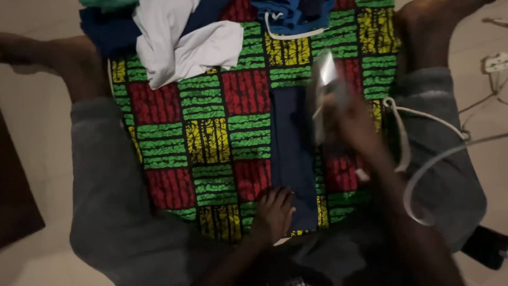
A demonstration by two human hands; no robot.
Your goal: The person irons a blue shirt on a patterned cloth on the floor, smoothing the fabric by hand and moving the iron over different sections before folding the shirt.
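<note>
My left hand (pixel 272 212) presses flat, fingers together, on navy strip's (pixel 290 153) near end; strip runs lengthwise away. Right hand (pixel 344 119), blurred, grips iron (pixel 324 79) beside far end.

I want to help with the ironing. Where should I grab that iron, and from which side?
Probably by the handle on top, coming down from above, as the right hand does now. The iron is blurred, but its flat plate faces the navy cloth strip, so keep your fingers away from its underside.

Navy strip (pixel 290 153) flat; blurred iron (pixel 324 90) above.
</note>
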